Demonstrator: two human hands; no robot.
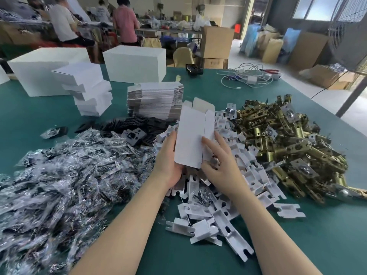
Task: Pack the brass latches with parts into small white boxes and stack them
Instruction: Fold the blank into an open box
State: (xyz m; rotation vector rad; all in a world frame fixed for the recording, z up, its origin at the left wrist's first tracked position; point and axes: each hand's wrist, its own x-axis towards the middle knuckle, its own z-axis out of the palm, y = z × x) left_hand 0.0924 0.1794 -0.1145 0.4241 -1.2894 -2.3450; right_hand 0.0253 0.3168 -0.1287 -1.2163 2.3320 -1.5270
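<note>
A small white box, partly unfolded with its far flaps open, stands tilted above the table centre. My left hand grips its left side and bottom edge. My right hand holds its right side, thumb on the front face. A heap of brass latches lies to the right. White card inserts are piled under and in front of my hands. Clear bags of dark parts cover the left. Closed small white boxes are stacked at the back left.
A stack of flat white box blanks sits behind the held box, with black plates in front of it. Two large white cartons stand at the far edge. Tangled cables lie far right. People work at tables beyond.
</note>
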